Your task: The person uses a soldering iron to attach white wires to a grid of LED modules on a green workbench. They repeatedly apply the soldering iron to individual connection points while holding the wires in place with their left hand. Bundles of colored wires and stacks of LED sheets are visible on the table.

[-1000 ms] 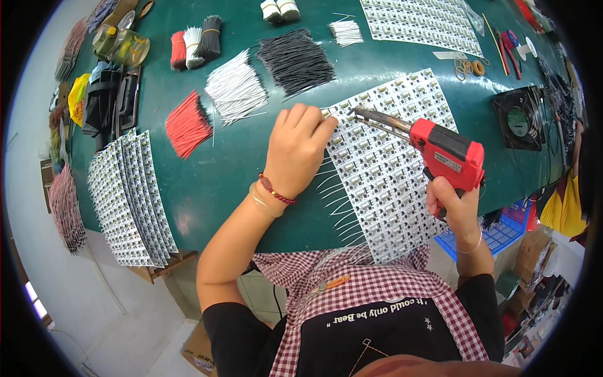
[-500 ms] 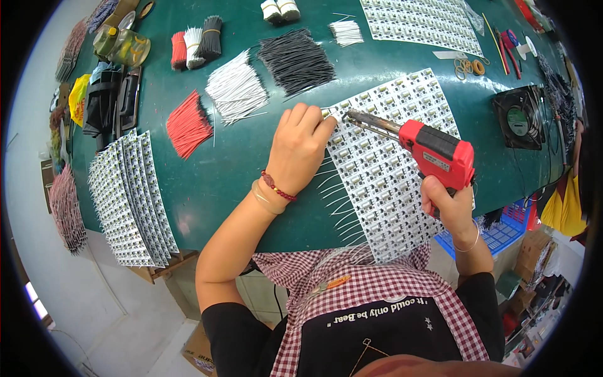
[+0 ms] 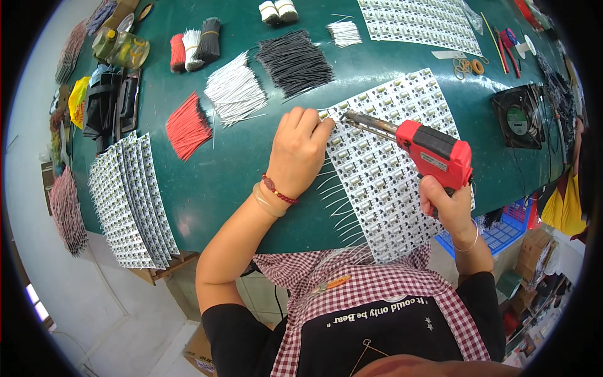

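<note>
My right hand (image 3: 447, 204) is wrapped round the grip of a red and black soldering gun (image 3: 434, 151), whose tip touches or hovers just above the upper left of a white circuit board panel (image 3: 402, 182). Close to that tip, at the panel's left edge, my left hand (image 3: 301, 139) is closed in a pinch on a thin white wire, mostly hidden by the fingers. Below it, several white wires (image 3: 339, 207) stick out from the same edge. The panel carries rows of small identical circuits and overhangs the table's near edge.
Cut wires lie in red (image 3: 188, 127), white (image 3: 235, 88) and black (image 3: 294, 64) piles beyond my left hand. Stacked panels (image 3: 129, 201) stand at the left. Another panel (image 3: 419, 25) lies at the back; a black fan (image 3: 517, 118) is at the right.
Almost nothing differs. The soldering gun has shifted very slightly to the left, and my left hand stays pinched at the panel's edge.
</note>
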`<state>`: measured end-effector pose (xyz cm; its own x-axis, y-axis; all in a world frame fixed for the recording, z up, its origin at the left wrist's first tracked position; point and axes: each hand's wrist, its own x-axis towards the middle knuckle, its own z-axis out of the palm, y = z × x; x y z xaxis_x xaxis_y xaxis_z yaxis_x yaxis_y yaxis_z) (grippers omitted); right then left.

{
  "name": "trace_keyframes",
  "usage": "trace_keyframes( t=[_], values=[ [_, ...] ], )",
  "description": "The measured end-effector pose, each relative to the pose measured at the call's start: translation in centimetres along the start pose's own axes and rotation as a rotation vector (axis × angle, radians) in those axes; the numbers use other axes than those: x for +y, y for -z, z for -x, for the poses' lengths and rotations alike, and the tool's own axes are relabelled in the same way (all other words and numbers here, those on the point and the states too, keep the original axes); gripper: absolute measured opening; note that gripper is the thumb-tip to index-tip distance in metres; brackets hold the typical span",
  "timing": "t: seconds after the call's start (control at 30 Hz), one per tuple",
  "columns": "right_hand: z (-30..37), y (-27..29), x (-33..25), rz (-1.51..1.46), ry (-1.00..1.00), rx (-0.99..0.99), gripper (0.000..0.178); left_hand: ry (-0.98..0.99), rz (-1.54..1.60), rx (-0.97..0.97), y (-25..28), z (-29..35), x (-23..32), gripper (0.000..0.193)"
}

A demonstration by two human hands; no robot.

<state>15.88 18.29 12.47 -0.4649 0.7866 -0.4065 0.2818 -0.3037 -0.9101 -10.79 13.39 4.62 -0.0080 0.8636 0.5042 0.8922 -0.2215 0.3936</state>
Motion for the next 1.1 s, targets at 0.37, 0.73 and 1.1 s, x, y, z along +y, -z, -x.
trace_keyframes(
  t=[0.37, 0.73, 1.1],
  values=[
    [0.0, -0.01, -0.12, -0.016, -0.029, -0.003, 0.021, 0.008, 0.04, -0.004, 0.11, -0.08, -0.17, 0.022],
    [0.43, -0.19, -0.02, -0.007, 0.035, 0.006, 0.023, -0.027, -0.006, -0.003, -0.25, 0.14, -0.32, 0.02],
    [0.47, -0.47, -0.16, 0.062, -0.033, 0.003, 0.025, -0.015, -0.003, -0.01, 0.04, 0.02, -0.09, 0.02]
  ],
)
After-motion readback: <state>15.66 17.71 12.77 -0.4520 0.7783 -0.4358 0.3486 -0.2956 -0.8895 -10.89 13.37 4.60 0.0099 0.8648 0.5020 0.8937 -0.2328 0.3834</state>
